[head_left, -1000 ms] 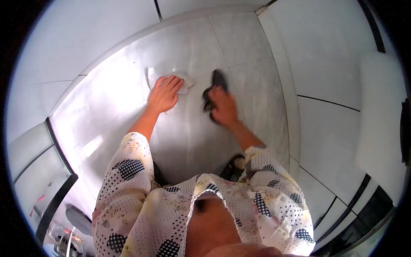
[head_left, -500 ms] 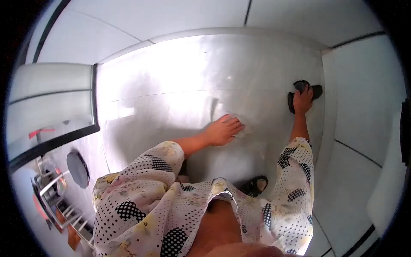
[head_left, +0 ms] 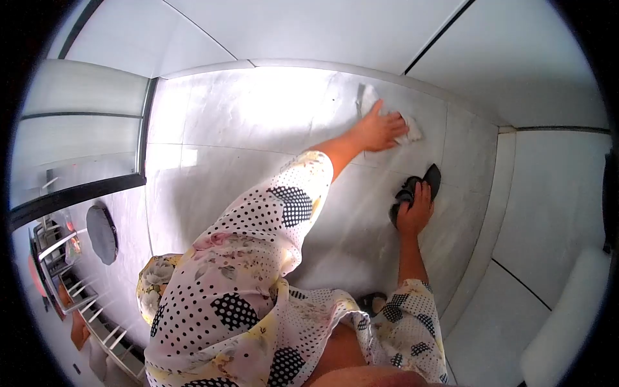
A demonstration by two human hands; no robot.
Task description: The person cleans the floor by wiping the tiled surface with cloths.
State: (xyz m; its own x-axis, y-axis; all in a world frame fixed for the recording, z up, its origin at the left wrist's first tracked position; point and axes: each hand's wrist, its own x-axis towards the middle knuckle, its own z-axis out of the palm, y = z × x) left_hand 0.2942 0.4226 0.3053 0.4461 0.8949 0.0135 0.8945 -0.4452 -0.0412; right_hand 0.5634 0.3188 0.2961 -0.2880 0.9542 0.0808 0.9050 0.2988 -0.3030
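My left hand is stretched far forward, palm down on a white cloth that lies on the floor. Its fingers are partly spread, and cloth shows on both sides of them. Under my right hand is a pair of black slippers, which the fingers grip from above. The slippers rest on or just over the floor; I cannot tell which. Part of each slipper is hidden by the hand.
Pale grey tiles make up the floor. A skirting runs along the right wall. At left stand a dark-framed glass panel, a round grey pad and a white metal rack. One dark sandal shows below me.
My left hand has slid the cloth forward and right, closer to the far wall. My right hand and the slippers have shifted left, away from the right wall. The view has turned somewhat.
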